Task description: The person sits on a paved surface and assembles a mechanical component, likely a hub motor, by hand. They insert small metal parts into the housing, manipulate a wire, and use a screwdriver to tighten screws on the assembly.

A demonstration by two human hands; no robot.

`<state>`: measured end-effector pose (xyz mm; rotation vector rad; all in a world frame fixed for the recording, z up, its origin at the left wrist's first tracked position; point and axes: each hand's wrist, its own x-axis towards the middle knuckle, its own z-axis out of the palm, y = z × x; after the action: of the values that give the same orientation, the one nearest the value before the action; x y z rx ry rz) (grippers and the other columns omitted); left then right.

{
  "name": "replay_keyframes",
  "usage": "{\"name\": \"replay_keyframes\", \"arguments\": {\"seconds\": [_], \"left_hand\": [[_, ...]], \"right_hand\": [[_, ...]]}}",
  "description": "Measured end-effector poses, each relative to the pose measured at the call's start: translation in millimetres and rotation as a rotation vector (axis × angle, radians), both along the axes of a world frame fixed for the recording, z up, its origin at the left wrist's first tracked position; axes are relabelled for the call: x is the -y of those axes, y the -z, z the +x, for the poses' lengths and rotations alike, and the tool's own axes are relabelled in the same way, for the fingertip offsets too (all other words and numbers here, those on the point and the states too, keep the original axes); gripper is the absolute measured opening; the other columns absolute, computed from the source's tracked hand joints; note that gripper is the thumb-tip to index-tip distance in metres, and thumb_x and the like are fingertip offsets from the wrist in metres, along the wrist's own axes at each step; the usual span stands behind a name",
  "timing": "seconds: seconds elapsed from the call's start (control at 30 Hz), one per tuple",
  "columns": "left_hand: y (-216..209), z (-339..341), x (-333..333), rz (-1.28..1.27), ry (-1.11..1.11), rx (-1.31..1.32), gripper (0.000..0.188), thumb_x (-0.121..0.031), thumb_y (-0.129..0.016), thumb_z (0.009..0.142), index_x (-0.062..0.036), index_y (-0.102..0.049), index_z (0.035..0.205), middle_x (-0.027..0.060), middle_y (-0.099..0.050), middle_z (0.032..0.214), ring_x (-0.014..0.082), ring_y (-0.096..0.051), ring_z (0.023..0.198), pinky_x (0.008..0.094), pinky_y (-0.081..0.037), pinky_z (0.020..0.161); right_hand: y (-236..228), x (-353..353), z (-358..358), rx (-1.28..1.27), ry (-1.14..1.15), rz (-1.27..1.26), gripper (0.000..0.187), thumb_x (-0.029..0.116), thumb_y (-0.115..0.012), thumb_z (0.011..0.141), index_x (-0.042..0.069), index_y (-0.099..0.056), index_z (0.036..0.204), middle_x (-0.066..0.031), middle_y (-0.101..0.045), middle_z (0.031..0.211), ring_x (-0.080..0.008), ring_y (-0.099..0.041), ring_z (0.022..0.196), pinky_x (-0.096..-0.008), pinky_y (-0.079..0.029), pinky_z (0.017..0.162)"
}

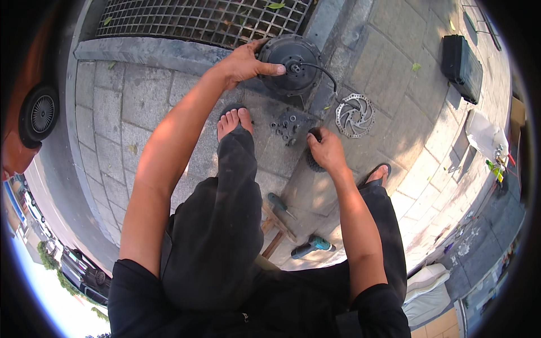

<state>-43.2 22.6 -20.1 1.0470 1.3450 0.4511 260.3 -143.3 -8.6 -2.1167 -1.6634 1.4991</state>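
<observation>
A black round hub motor (pixel 276 67) with a cable coming from its centre stands on edge at the metal grating's border. My left hand (pixel 248 65) grips its left rim, the thumb lying across its face toward the axle. Lower and to the right, my right hand (pixel 327 151) is closed on a dark round part with a ridged edge (pixel 314 163), mostly hidden under the fingers. Between the hands, several small nuts and washers (pixel 286 129) lie on the paving. A silver brake disc (pixel 355 116) lies flat to the right of them, the cable's end touching it.
A screwdriver (pixel 280 204) and a teal cordless drill (pixel 314 247) lie near my legs, beside a wooden stool (pixel 274 228). A black open case (pixel 462 67) stands at the far right. The metal grating (pixel 197 19) borders the far side; an orange car (pixel 25 112) is at left.
</observation>
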Motion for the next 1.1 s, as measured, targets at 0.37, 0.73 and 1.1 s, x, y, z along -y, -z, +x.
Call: {"name": "replay_keyframes", "arguments": {"seconds": [0.37,0.73,1.1], "left_hand": [[-3,-13,-19,-0.198,0.047,0.073,0.110,-0.042,-0.096,0.076,0.0022,-0.041,0.160,0.0208,-0.059,0.150,0.0317,-0.057,0.137,0.0446,-0.046,0.112],[-31,-17,-18,-0.248,0.041,0.016,0.116,-0.048,-0.096,0.073,-0.0015,-0.037,0.162,0.0196,-0.056,0.152,0.0315,-0.058,0.131,0.0451,-0.048,0.101],[-21,-19,-3,-0.236,-0.058,0.104,0.105,-0.039,-0.088,0.086,-0.0023,-0.031,0.166,0.0137,-0.057,0.151,0.0242,-0.059,0.127,0.0300,-0.046,0.080]], "right_hand": [[3,5,5,-0.049,0.029,-0.022,0.035,0.028,-0.065,0.096,-0.002,-0.074,0.111,-0.0275,-0.075,0.101,-0.0429,-0.073,0.101,-0.0456,-0.056,0.090],[-8,-9,6,-0.037,-0.018,-0.014,0.035,0.028,-0.066,0.095,-0.002,-0.074,0.110,-0.0274,-0.075,0.100,-0.0437,-0.073,0.100,-0.0465,-0.056,0.089],[-58,-40,104,0.271,-0.539,-0.035,0.037,0.033,-0.067,0.093,0.002,-0.070,0.114,-0.0240,-0.074,0.109,-0.0430,-0.070,0.106,-0.0517,-0.057,0.092]]}}
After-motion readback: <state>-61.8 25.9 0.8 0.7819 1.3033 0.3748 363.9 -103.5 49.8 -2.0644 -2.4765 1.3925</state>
